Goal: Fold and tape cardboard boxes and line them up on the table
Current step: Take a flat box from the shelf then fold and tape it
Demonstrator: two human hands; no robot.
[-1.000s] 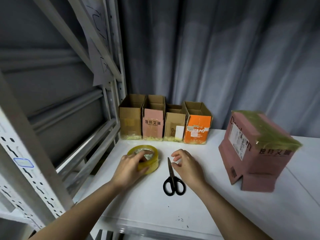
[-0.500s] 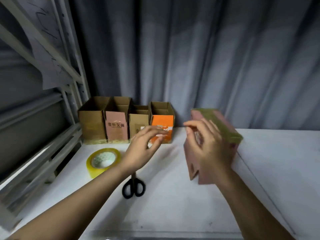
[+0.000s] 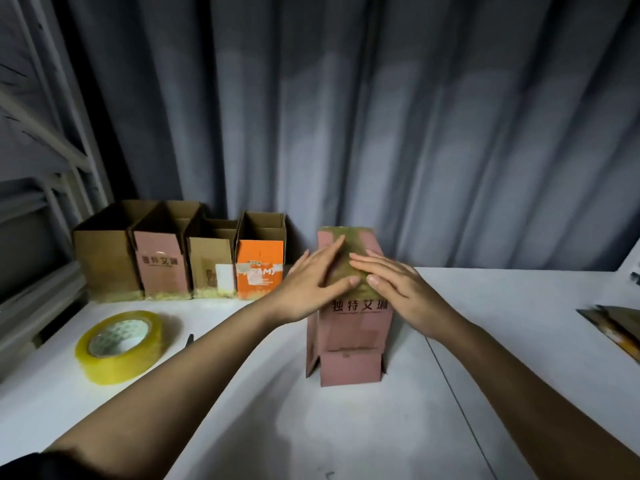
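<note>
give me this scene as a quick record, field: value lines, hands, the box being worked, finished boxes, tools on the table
left hand: flat, pressing the taped top of the pink box
right hand: flat, pressing the same top
pink box: standing on the white table, open flaps down
box row: four open boxes by the curtain, left of the pink box
tape roll: flat, near left
scissors: mostly hidden behind the left forearm

Dim, cool lighting is noted. Soft shadows are cast toward the viewer beneath both forearms on the white table (image 3: 363,427). The grey curtain (image 3: 381,116) beyond the hands is softly blurred. Frame edges are bent by wide-angle distortion.
</note>
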